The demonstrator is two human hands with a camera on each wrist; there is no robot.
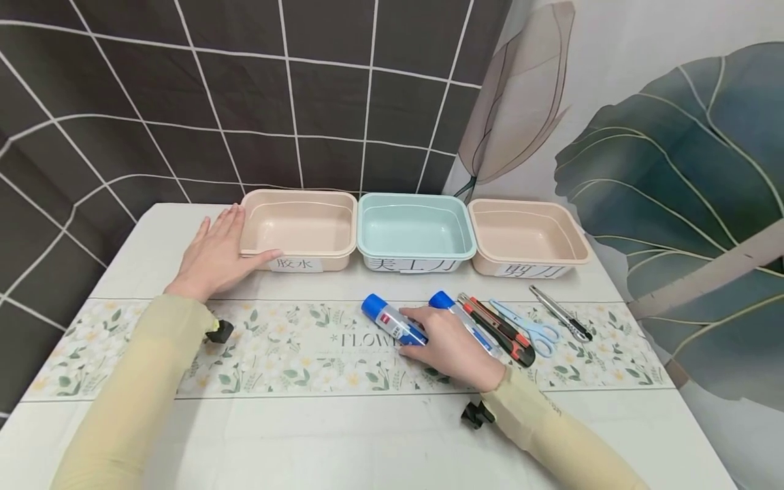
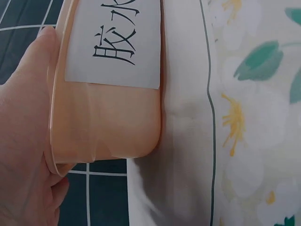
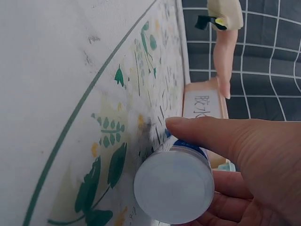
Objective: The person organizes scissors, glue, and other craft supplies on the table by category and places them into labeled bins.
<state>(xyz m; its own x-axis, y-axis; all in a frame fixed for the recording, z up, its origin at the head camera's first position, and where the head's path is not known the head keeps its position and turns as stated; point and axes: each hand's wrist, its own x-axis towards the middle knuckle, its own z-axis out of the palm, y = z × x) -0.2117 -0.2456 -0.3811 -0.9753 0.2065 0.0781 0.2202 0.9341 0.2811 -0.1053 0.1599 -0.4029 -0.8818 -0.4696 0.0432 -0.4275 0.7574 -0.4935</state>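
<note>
My left hand [image 1: 214, 255] rests on the left corner of a beige plastic bin [image 1: 339, 262] labelled 胶水, its fingers along the side and its thumb on the front rim. The left wrist view shows this hand against the bin's rim [image 2: 54, 136]. Between thumb and fingers, my right hand [image 1: 456, 348] holds a glue stick [image 1: 392, 321] with a blue cap, lying low over the table's floral band. Its round white base [image 3: 174, 186] faces the right wrist camera. A second glue stick [image 1: 441, 300], partly hidden by the right hand, lies just to the right.
Right of the glue sticks lie red-and-black utility knives [image 1: 499, 330], light blue scissors [image 1: 539, 333] and another utility knife [image 1: 560, 313]. A light blue bin [image 1: 416, 264] labelled 美工刀 and a beige bin [image 1: 533, 269] labelled 剪刀 continue the row, before a dark checked curtain [image 1: 245, 88].
</note>
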